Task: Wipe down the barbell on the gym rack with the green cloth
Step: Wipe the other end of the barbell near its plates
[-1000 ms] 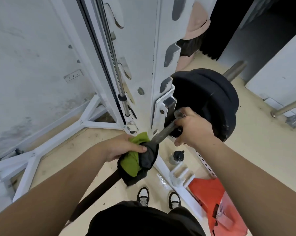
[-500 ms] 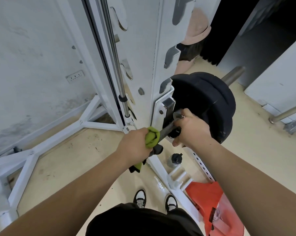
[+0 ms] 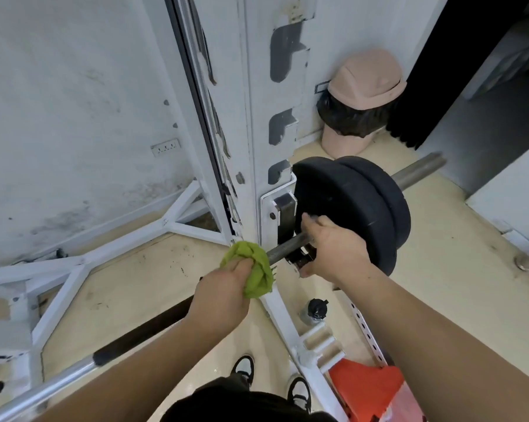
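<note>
The barbell rests on the white rack's hook, running from lower left up to the right, with two black weight plates on its right end. My left hand squeezes the bunched green cloth around the bar, just left of the rack upright. My right hand grips the bar's collar right next to the plates. The stretch of bar under both hands is hidden.
The white rack upright and its floor braces stand close ahead. A dark-capped bottle and a red bag lie on the floor at the right. A pink bin stands in the corner behind. My shoes are below.
My left hand has slid the green cloth up along the bar toward the rack hook. My right hand has stayed on the collar. The view has tilted up a little.
</note>
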